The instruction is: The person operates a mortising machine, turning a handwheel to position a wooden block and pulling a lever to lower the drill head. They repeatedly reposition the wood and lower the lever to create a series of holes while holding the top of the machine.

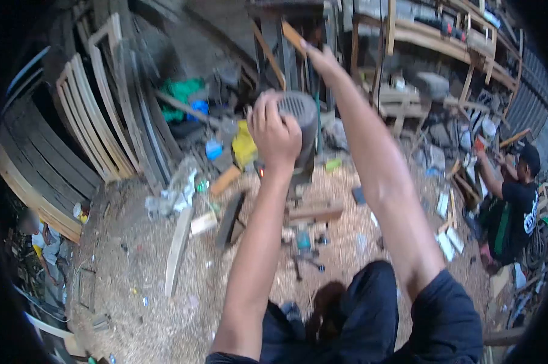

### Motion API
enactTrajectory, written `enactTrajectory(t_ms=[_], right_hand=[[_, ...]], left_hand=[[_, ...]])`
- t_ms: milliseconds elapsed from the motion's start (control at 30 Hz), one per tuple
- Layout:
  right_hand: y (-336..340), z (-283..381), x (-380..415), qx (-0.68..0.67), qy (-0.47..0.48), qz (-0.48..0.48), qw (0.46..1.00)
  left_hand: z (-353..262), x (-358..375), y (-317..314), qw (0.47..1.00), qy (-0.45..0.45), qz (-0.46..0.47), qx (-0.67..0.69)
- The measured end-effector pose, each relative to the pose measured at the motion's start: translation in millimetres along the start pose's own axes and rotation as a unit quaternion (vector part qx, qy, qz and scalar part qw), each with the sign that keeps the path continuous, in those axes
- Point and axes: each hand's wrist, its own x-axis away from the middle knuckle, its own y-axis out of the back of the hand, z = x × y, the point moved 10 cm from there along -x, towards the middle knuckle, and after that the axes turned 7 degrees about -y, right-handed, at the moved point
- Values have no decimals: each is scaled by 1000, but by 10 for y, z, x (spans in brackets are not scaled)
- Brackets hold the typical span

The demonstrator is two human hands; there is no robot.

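Note:
My left hand point(275, 130) lies with bent fingers over the edge of a grey cylindrical motor housing point(308, 130) that has a slotted vent on its end. What is under the palm is hidden. Farther forward and to the right, my right hand point(324, 60) is closed around the lower end of a short piece of wood point(293, 37). The wood points up and to the left. My right arm is stretched out and slightly blurred.
Wood shavings cover the floor point(134, 261). Curved wooden frames point(92, 121) lean at the left. A yellow bag point(243, 145) and a wooden block point(225, 180) lie near the motor. Another person point(510, 206) sits at the right; one more point(46, 242) is at far left.

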Motion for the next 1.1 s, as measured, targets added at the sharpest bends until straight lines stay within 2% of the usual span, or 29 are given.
enactTrajectory(t_ms=[67,133,167,267,400,467,533,600,667,767,1100], right_hand=[[-223,-32,-117,6,-15,85,996],[-170,-37,-69,-72,-15,-4,997],[-47,-113,-206,-86,-5,-131,988],[89,61,268,-61,-145,-125,980],[237,29,356,-61,-40,-149,986],[217,43,598,-160,-19,-133,978],[247,86,933,-228,-23,-117,966],[286,97,1009,-248,-9,-114,962],[309,125,1103,-227,-28,-101,968],[308,171,1215,-276,-3,-80,958],[344,108,1567,-345,13,-104,933]], left_hand=[[-9,4,-12,1000,8,7,6],[24,5,-10,1000,4,5,2],[29,14,-11,1000,1,2,-2],[17,7,-2,1000,-5,-12,-1],[-6,0,10,999,-11,-29,12],[-42,47,45,999,-22,-32,11],[7,190,43,1000,15,1,15],[58,241,42,998,46,-18,32],[61,277,30,997,75,1,34],[-17,261,89,997,77,2,32],[-23,334,142,998,53,-37,24]])
